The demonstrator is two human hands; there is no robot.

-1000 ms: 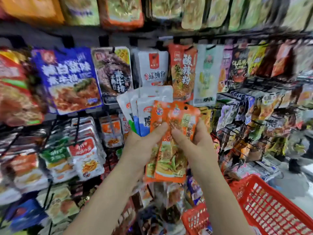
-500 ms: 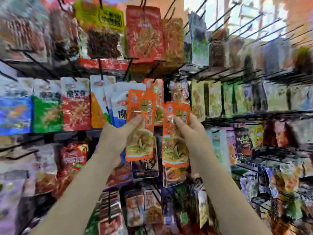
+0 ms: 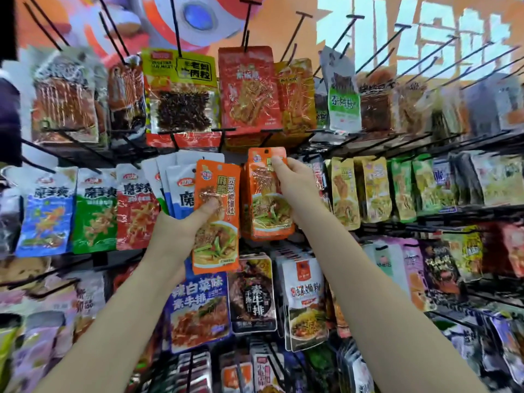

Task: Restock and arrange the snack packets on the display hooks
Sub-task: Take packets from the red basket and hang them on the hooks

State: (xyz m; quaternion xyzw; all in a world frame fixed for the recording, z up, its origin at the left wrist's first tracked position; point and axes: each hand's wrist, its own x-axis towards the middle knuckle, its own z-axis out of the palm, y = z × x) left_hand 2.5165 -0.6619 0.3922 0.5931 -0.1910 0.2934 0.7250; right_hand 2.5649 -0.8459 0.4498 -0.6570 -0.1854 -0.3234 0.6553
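Note:
Each of my hands holds an orange snack packet up against the display wall. My left hand pinches one orange packet with the thumb across its front. My right hand grips a second orange packet near its top, thumb pressed by the hang hole. That packet sits just under a black display hook in the middle row. Whether the hole is over the hook is hidden.
Rows of black hooks carry hanging packets all around: blue, green and red packets at left, yellow ones at right, red and yellow bags above. Several bare hooks jut out along the top. Lower rows are crowded with packets.
The view tilted up from the lower racks and red basket. Both hands rose with the orange packets and separated them; the right packet moved up to the middle-row hook.

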